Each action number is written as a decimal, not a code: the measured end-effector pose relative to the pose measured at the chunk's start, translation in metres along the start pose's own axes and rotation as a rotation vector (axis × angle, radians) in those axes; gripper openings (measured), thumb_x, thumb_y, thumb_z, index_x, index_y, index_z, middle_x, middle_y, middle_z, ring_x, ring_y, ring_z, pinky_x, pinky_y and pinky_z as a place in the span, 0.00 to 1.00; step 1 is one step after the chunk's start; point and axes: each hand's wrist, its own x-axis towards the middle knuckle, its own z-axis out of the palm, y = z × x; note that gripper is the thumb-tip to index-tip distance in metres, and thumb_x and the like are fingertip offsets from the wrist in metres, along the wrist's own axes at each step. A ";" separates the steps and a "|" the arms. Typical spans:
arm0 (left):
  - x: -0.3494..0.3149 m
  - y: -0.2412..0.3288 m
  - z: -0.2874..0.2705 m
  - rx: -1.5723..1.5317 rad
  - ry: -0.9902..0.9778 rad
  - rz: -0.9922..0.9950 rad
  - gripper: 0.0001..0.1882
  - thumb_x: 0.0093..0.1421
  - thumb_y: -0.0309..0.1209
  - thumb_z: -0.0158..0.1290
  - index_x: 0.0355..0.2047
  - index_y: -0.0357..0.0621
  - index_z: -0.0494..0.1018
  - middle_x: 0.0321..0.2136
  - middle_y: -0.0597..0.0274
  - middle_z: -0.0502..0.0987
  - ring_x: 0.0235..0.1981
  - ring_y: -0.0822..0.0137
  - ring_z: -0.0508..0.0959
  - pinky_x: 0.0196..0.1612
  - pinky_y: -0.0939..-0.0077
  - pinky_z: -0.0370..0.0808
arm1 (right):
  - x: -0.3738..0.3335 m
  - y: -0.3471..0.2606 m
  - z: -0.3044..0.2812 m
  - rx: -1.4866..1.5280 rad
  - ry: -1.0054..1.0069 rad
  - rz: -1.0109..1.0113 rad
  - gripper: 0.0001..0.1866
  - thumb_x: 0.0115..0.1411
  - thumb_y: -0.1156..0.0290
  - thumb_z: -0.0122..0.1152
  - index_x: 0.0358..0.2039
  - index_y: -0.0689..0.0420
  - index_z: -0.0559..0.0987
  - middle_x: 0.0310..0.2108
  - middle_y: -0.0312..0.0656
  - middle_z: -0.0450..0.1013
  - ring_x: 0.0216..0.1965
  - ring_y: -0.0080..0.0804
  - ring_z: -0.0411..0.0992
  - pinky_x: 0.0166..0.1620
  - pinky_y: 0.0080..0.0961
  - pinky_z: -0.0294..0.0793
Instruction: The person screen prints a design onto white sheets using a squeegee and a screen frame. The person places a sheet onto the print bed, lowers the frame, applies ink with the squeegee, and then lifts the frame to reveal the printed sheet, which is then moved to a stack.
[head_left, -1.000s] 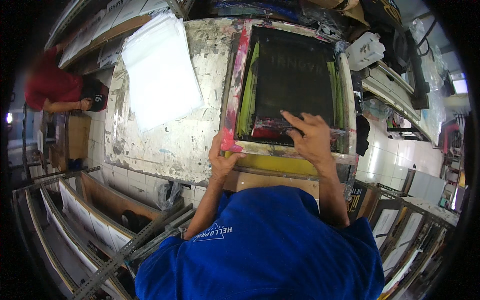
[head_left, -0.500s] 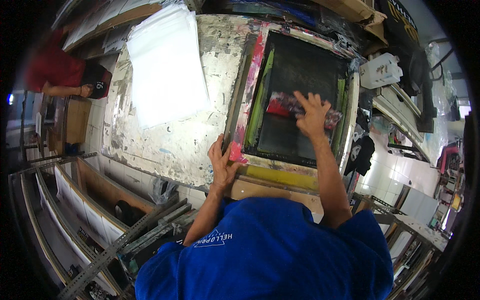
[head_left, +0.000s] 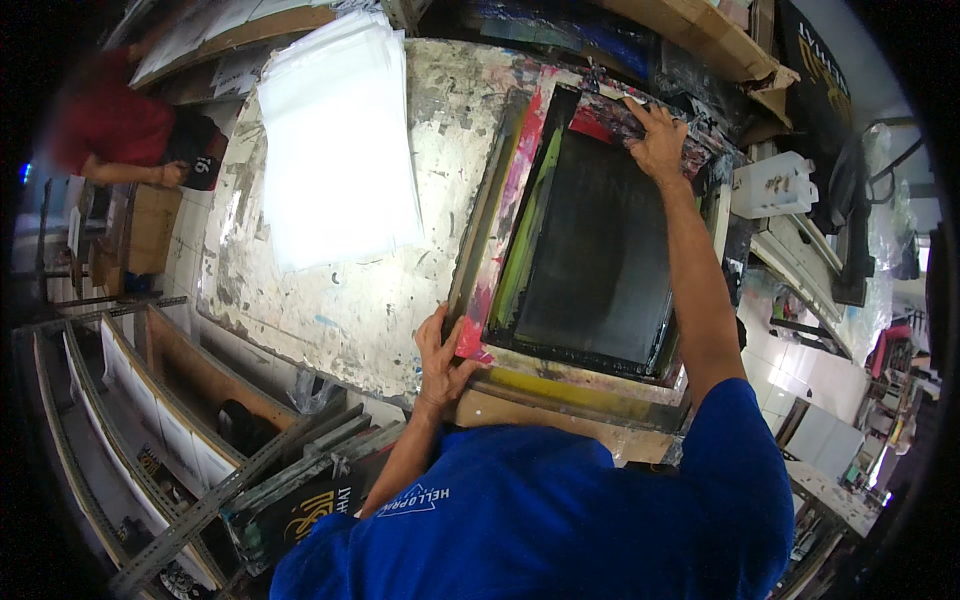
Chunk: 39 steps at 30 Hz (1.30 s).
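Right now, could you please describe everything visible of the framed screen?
The framed screen is rectangular: a dark, shiny panel, green along its left, in a pink-smeared frame that looks wooden. It lies on the right of the stained table. The left hand touches its near left corner; the right hand holds a smeared squeegee at its far end.

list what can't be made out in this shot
All in the head view:
- Part of the squeegee: covered by the right hand's grip.
- Anything beneath the printing screen: hidden by its dark mesh.
- Sheet count in the white stack: edges too fine.
- Brown cardboard: cut off by the top edge.
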 end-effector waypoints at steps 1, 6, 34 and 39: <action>0.000 0.000 0.000 -0.016 0.002 0.003 0.43 0.48 0.48 0.70 0.62 0.44 0.73 0.68 0.39 0.60 0.65 0.41 0.61 0.66 0.50 0.58 | 0.008 0.007 -0.001 -0.007 0.014 -0.007 0.40 0.45 0.68 0.64 0.64 0.38 0.74 0.58 0.62 0.71 0.59 0.53 0.69 0.58 0.48 0.58; 0.003 0.008 -0.004 -0.042 0.041 0.049 0.39 0.53 0.45 0.65 0.63 0.44 0.70 0.67 0.42 0.62 0.63 0.42 0.64 0.65 0.48 0.58 | 0.025 0.011 -0.006 0.012 0.038 -0.045 0.35 0.50 0.72 0.66 0.62 0.41 0.76 0.53 0.58 0.76 0.55 0.52 0.72 0.57 0.45 0.62; 0.063 0.113 -0.043 -0.499 0.400 0.062 0.35 0.49 0.23 0.65 0.59 0.28 0.70 0.45 0.51 0.76 0.48 0.58 0.73 0.55 0.68 0.70 | -0.207 -0.240 -0.270 0.041 -0.069 -0.038 0.34 0.47 0.66 0.68 0.59 0.40 0.79 0.30 0.46 0.72 0.32 0.43 0.71 0.36 0.40 0.69; 0.131 0.165 -0.054 -0.879 0.673 0.131 0.38 0.63 0.30 0.60 0.68 0.24 0.56 0.68 0.48 0.63 0.65 0.59 0.66 0.67 0.65 0.63 | -0.149 -0.220 -0.303 -0.084 0.203 -0.136 0.40 0.34 0.59 0.74 0.55 0.42 0.83 0.31 0.47 0.71 0.32 0.45 0.72 0.38 0.36 0.72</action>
